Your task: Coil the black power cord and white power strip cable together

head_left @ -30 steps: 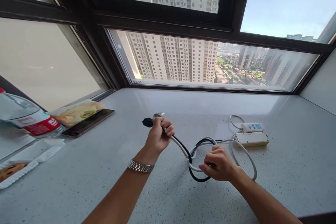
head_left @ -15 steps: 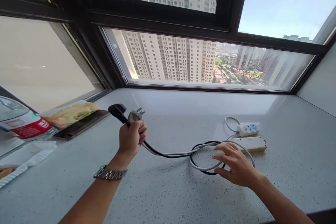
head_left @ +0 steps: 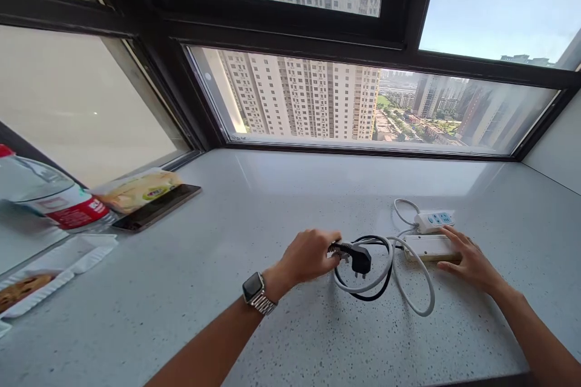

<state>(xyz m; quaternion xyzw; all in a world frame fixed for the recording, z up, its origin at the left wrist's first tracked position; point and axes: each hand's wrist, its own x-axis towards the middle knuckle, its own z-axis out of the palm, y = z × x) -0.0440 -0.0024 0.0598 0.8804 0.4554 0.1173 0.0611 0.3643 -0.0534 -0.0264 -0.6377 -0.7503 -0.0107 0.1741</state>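
Note:
My left hand is closed around the cords just behind a black plug, low over the speckled counter. A white cable and a black cable lie in loose loops right of that hand. My right hand rests with spread fingers on the right end of a cream power strip. Just behind it lies a white power strip with blue sockets. A silver watch sits on my left wrist.
At the left edge lie a water bottle with a red label, a snack packet on a dark flat device, and a white tray with a cookie. A black-framed window bounds the counter behind; a wall stands at right.
My left hand has carried the plugs from up at the left down to the cable loops on the counter. My right hand has left the loops and moved right onto the cream power strip.

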